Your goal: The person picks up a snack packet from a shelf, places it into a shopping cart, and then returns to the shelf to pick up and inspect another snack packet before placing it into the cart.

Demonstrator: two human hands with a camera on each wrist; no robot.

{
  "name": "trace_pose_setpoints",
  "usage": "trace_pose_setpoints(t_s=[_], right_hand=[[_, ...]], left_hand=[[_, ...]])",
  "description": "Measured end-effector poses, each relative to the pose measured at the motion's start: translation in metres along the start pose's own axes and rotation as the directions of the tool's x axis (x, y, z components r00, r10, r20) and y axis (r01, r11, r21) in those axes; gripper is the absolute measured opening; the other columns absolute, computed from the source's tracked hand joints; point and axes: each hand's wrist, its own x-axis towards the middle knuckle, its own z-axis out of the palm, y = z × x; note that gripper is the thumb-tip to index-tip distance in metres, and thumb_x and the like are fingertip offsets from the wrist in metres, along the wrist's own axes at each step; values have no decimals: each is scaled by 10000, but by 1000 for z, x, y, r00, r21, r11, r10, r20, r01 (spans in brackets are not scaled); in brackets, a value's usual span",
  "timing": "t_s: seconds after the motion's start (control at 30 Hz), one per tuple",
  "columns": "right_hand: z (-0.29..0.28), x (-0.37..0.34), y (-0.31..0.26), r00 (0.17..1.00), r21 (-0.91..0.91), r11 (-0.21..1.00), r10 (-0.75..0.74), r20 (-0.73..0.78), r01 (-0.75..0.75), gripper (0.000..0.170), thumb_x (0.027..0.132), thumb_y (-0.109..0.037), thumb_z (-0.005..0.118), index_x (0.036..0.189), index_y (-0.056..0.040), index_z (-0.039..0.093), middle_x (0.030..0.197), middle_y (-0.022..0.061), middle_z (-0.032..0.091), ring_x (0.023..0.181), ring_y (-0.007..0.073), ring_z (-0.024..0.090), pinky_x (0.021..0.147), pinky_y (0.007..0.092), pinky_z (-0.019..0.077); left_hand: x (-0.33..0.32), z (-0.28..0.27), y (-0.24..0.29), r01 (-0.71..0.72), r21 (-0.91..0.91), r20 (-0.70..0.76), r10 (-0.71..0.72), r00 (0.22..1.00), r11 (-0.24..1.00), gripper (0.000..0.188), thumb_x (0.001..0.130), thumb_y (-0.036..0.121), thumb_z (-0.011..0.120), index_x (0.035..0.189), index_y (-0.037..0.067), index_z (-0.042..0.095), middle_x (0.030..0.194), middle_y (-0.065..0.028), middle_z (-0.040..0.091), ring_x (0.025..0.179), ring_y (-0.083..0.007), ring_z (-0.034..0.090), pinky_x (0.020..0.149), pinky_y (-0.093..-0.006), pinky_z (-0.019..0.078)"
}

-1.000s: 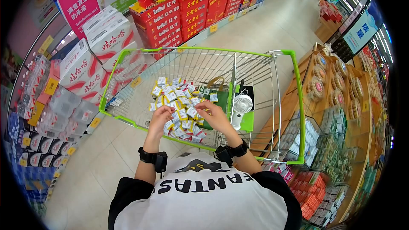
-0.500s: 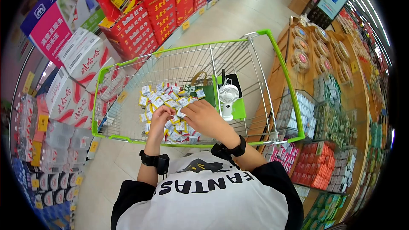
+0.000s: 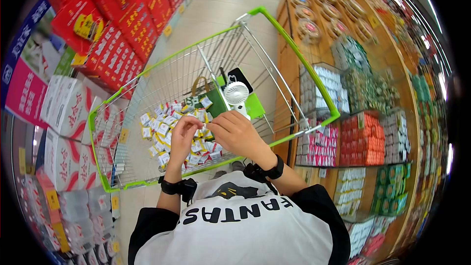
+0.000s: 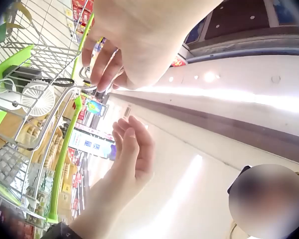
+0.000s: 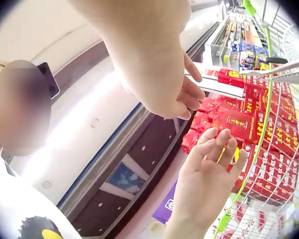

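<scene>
In the head view my left hand [image 3: 182, 135] and right hand [image 3: 239, 132] are raised over the near side of a shopping cart [image 3: 172, 53], fingertips close together. Below them lies a pile of small white-and-yellow packets [image 3: 161, 128]. In the left wrist view my left hand [image 4: 139, 40] has loosely bent fingers; my right hand [image 4: 132, 154] is lightly curled, thumb toward its fingertips. The right wrist view shows the left hand's fingers [image 5: 219, 144] spread and bent. No held thing shows in either hand. A green bag [image 3: 213, 103] lies beside the packets.
A white handheld fan [image 3: 236, 93] and a black flat object [image 3: 241, 79] sit in the cart's seat section. Red drink cartons [image 3: 113, 54] and white cartons [image 3: 66, 108] are stacked on the left. On the right stands a wooden shelf [image 3: 289, 24] with packaged goods.
The head view has turned, so the cart and shelves appear rotated and farther left. My hands have come closer together, fingertips nearly meeting. The packets stay piled in the cart.
</scene>
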Motion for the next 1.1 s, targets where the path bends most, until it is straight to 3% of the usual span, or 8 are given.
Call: trace_pose_setpoints(t_s=[0.2,0.43,0.53,0.63,0.8,1.1], right_hand=[[-11,-31,-3,986,-102,981,164,-23,-166,212,602,-27,610,806,-55,561,790,40,546,750,209,529,669,313,436],[-31,-68,-16,925,-260,889,377,-52,-377,199,624,-62,610,817,-75,563,760,36,531,743,207,516,677,323,418],[-35,-82,-14,896,-321,842,440,-56,-433,163,636,-95,595,779,-58,528,708,52,506,728,225,516,667,333,405],[-36,-91,-11,862,-343,800,502,-67,-493,142,658,-101,586,780,-58,527,692,50,508,706,220,520,649,335,400],[-46,-96,-17,820,-315,768,569,-61,-557,94,710,-104,563,795,-66,551,709,68,518,721,235,528,659,349,411],[-83,-108,-32,859,-426,758,500,-108,-495,93,692,-116,567,737,-61,508,655,49,480,684,213,515,631,315,388]], left_hand=[[11,23,-4,26,-8,199,-24,980,1000,74,822,20,456,876,2,503,846,-68,554,811,-134,547,764,-259,421],[18,51,-10,60,-2,433,-54,900,998,87,808,17,462,864,-9,524,817,-63,563,788,-132,543,742,-253,421],[18,60,-2,-79,109,532,9,846,991,74,794,7,476,825,-11,541,791,-65,571,762,-132,550,705,-249,427],[14,62,2,-87,149,592,-19,806,985,82,810,30,465,836,-2,536,818,-61,550,796,-135,544,743,-250,409],[4,60,-7,26,92,563,-74,823,995,98,823,36,452,853,-14,530,817,-65,551,768,-135,539,735,-249,410],[-7,96,-2,-17,35,613,-8,790,999,100,828,37,452,864,-11,531,813,-77,572,787,-140,548,738,-256,422]])
